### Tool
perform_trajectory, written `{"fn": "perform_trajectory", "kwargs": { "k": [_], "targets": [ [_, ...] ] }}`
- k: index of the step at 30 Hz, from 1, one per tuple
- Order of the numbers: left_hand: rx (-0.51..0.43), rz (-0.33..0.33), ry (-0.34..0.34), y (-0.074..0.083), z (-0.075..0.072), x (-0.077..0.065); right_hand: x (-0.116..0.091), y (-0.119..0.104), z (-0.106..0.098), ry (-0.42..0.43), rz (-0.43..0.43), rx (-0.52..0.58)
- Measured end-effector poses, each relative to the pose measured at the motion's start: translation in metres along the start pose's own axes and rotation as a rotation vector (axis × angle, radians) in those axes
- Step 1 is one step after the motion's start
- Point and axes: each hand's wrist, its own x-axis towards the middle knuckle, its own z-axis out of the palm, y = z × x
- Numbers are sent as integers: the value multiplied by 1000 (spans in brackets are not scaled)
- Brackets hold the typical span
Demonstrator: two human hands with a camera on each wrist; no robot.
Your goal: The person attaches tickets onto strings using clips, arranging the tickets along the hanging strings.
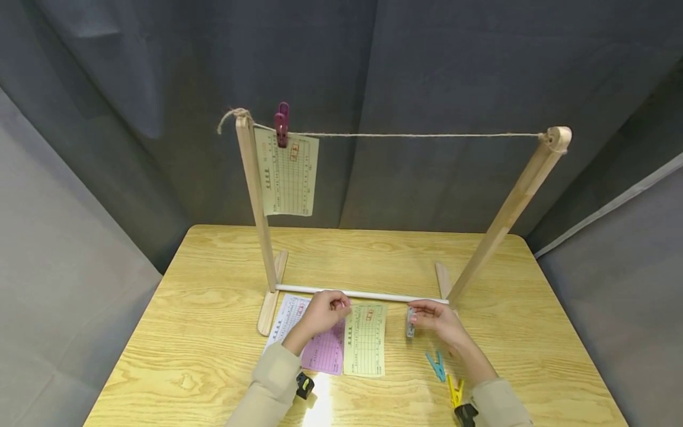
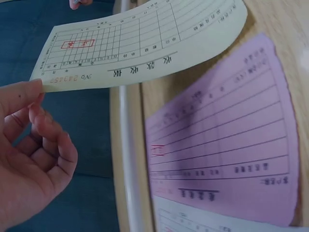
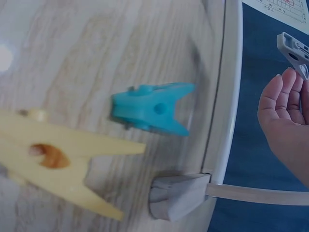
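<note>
My left hand point(image 1: 322, 313) pinches a corner of a pale yellow receipt slip point(image 1: 365, 350) between thumb and index finger. In the left wrist view the slip point(image 2: 140, 43) is lifted, its far end curving. My right hand point(image 1: 439, 321) holds a grey clothespin point(image 1: 410, 323) at its fingertips, to the right of the slip. Below my left hand lies a pink receipt slip point(image 1: 322, 354), and partly hidden beside it a white slip point(image 1: 288, 314). A blue clothespin point(image 1: 436, 366) and a yellow clothespin point(image 1: 456, 391) lie near my right forearm.
A wooden frame stands on the table point(image 1: 176, 332), with a left post point(image 1: 256, 201), a right post point(image 1: 507, 219) and a white bottom bar point(image 1: 373, 295). From its string point(image 1: 416, 135), a maroon clothespin point(image 1: 281, 124) holds another yellow slip point(image 1: 290, 184). Grey curtains point(image 1: 453, 71) surround the table.
</note>
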Motion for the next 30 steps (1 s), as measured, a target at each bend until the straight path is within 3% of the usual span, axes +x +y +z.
{"fn": "perform_trajectory", "kwargs": {
  "k": [8,13,18,25,30],
  "targets": [
    [-29,128,23,18,-11,-8,-5,-13,-2,-29,-92,42],
    [-75,215,71,32,-19,-11,-7,-18,-3,-58,-135,73],
    [-129,257,124,47,-27,-11,-8,-19,-3,-55,-147,81],
    [-227,322,253,91,-44,-19,-10,-22,-3,-41,-116,95],
    [-339,348,331,97,-45,-17,-12,-26,-2,-45,-113,112]
  ]
}}
